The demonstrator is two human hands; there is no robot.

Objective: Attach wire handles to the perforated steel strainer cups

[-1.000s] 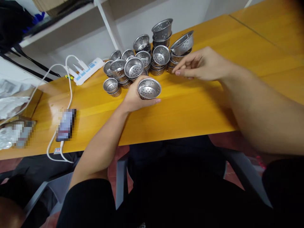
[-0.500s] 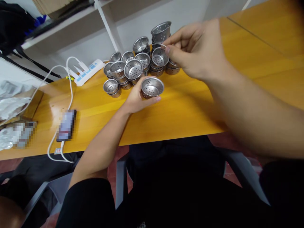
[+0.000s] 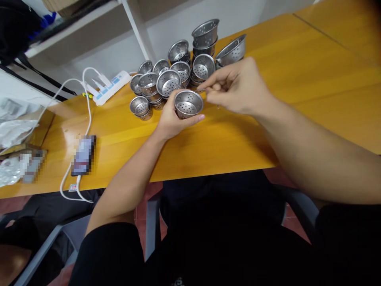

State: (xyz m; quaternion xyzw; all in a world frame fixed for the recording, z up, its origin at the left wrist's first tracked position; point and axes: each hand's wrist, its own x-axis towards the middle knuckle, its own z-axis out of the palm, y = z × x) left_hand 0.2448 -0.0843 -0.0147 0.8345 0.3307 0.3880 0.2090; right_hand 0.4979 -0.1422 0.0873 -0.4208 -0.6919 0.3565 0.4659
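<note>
Holding: L hand (image 3: 172, 122), metal cup (image 3: 187, 106), mouth up, over table (image 3: 217, 147)
Pinching: R hand (image 3: 241, 89), thin piece (image 3: 201, 89) (type unclear), nr cup rim (image 3: 200, 97)
Cup stacks (image 3: 168, 84): beyond L hand
Next move: needs steady cup, prob.

Slanting left forearm (image 3: 127, 171) up and right from lower left, bare. Gripping with left hand (image 3: 171, 121) in a curved C shape, with left thumb (image 3: 195, 119) stretched out to the right and other fingers partly hidden. Reaching in from the right edge with right forearm (image 3: 315, 143), bare too, angled up and left, wrist (image 3: 263, 97) roughly in line. Pinching with right hand (image 3: 239, 87), index finger (image 3: 212, 77) pointing left over thumb, remaining fingers curled toward palm. Holding right fingertips near left hand, clearly apart from left thumb.
</note>
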